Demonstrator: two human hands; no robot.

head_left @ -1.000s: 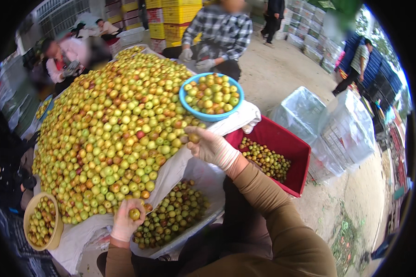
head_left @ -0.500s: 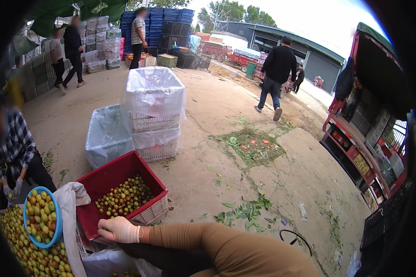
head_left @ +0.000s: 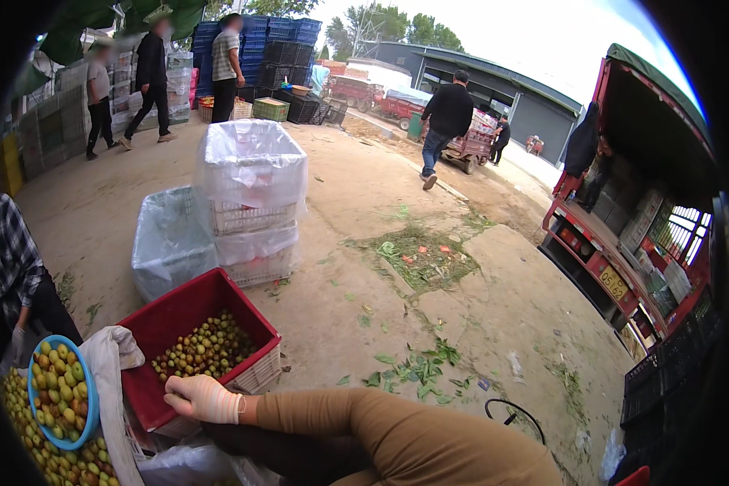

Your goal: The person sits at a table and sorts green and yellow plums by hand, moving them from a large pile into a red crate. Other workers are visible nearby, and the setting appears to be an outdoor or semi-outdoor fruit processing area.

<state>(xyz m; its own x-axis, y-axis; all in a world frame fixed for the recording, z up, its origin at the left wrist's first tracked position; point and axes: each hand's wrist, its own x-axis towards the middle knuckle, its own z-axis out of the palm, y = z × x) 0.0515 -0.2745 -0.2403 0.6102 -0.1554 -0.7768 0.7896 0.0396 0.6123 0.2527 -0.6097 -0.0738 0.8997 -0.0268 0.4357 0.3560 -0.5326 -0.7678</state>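
Far left, there's a person in a checked shirt (head_left: 8,259) bent over the pile of yellow-green fruit (head_left: 44,449), which runs along the bottom-left corner on a white cloth (head_left: 113,389). Sitting on that pile is a blue bowl (head_left: 91,405) full of the same fruit.

Just right of the bowl is a red crate (head_left: 182,312), about half loaded with smaller, darker fruit (head_left: 205,347). The right hand (head_left: 202,398), in a pale glove with a tan sleeve behind it, sits over the crate's near rim with the fingers curled down. Can't tell if it's gripping any fruit or just resting there, since the palm faces away. The left hand isn't in the shot at all.

Behind the red crate there's a bluish crate lined with clear plastic (head_left: 168,243), and next to it a stack of white crates (head_left: 251,202) with plastic liners too.

Moving right it's bare dirt ground with a patch of green leaves and scraps (head_left: 417,255). A person in dark clothes (head_left: 445,121) walks away further back, and a red truck (head_left: 624,243) with its side open fills the right edge.
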